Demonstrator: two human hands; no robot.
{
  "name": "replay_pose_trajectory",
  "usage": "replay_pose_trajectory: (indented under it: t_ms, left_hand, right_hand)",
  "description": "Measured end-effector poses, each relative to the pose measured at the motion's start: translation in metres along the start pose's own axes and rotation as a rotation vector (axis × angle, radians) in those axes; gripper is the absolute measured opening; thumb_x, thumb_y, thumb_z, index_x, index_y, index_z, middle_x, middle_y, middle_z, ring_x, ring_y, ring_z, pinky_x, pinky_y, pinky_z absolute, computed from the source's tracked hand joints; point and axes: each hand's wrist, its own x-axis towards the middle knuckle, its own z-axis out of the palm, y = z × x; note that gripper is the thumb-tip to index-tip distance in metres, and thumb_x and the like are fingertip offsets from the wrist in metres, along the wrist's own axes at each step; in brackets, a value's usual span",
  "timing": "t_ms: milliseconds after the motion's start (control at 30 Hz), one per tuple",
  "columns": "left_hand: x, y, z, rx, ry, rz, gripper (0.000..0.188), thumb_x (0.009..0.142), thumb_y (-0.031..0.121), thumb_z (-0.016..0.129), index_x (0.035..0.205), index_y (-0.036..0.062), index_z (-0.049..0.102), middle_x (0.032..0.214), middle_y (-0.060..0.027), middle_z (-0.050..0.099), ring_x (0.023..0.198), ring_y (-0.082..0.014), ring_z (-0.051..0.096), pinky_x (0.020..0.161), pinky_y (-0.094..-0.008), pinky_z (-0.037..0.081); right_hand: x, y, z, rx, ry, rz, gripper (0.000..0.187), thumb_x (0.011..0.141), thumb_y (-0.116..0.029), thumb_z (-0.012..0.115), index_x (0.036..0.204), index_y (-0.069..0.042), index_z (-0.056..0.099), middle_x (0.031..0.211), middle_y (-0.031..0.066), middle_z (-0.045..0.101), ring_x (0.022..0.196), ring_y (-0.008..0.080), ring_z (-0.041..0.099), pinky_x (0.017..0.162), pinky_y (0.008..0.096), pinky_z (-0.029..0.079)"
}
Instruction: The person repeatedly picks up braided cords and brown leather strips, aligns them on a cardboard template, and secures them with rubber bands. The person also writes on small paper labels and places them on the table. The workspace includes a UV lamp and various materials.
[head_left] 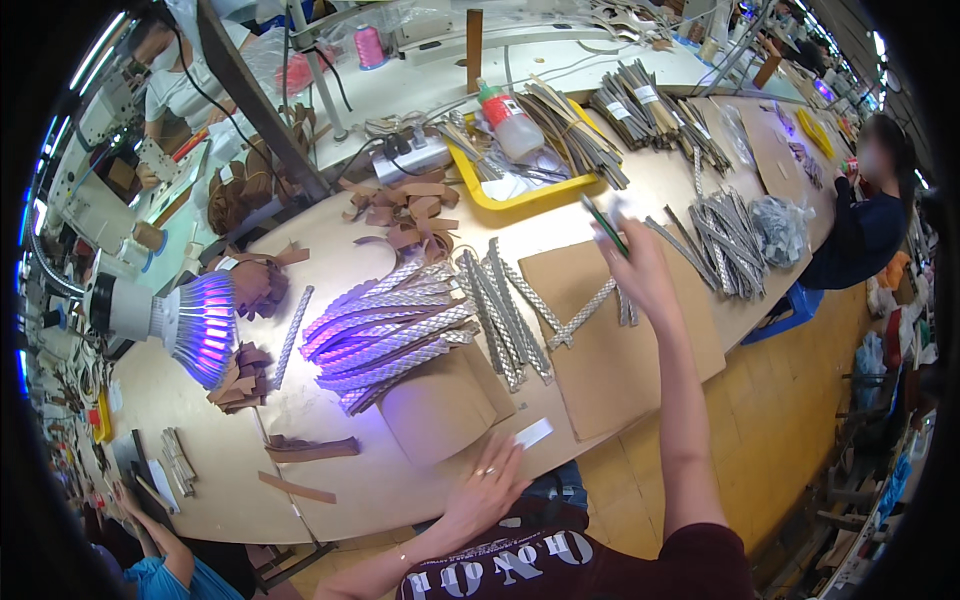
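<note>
A: What are the hands doing?
B: The right hand (pixel 641 266) grips a slim dark-green pen-like tool (pixel 603 222) above a flat brown cardboard sheet (pixel 630 390). The left hand (pixel 488 487) lies at the table's near edge, fingers extended, just beside a small white rectangular slip (pixel 534 433) — whether they touch, I can't tell.

A: Anything unclear?
B: A whitish blur by the right fingertips; I can't make it out. The right forearm covers part of the cardboard, including the far end of a V-shaped grey braided strap (pixel 563 334).

A: And around them?
B: A thick bundle of silvery braided straps (pixel 390 335) lies left of the cardboard under a ribbed metal lamp (pixel 200 325) glowing violet. Beyond sits a yellow plastic tray (pixel 510 203) with a red-labelled clear bottle (pixel 515 135).

A: The surface, the room?
B: A pale, smooth tabletop (pixel 370 500) over a yellowish tiled floor (pixel 790 395). One co-worker (pixel 865 225) is at the right; another, in a blue top (pixel 165 575) — cut off by the dark rim — at lower left.
</note>
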Motion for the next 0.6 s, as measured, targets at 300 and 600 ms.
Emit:
replay_pose_trajectory:
  t_ms: [300,600]
  left_hand:
    - [-0.066,-0.018,-0.004,0.322,0.054,-0.225,0.072,0.083,0.052,0.065,0.134,0.0043,0.050,0.143,-0.0146,0.046,0.132,-0.0321,0.043,0.110,-0.0607,0.016]
    - [-0.068,-0.026,0.009,0.465,0.228,-0.136,0.070,0.081,0.055,0.066,0.129,0.0054,0.056,0.140,-0.0148,0.050,0.129,-0.0303,0.046,0.115,-0.0569,0.009]
  right_hand:
    - [0.149,-0.028,0.089,-0.421,-0.396,-0.044,0.058,0.069,-0.041,0.082,0.107,0.000,0.066,0.109,0.0201,0.066,0.101,0.0339,0.063,0.087,0.0421,0.050]
    - [0.159,-0.004,0.094,-0.219,-0.374,0.025,0.051,0.067,-0.038,0.085,0.099,-0.001,0.071,0.095,0.0188,0.070,0.090,0.0322,0.067,0.082,0.0390,0.051]
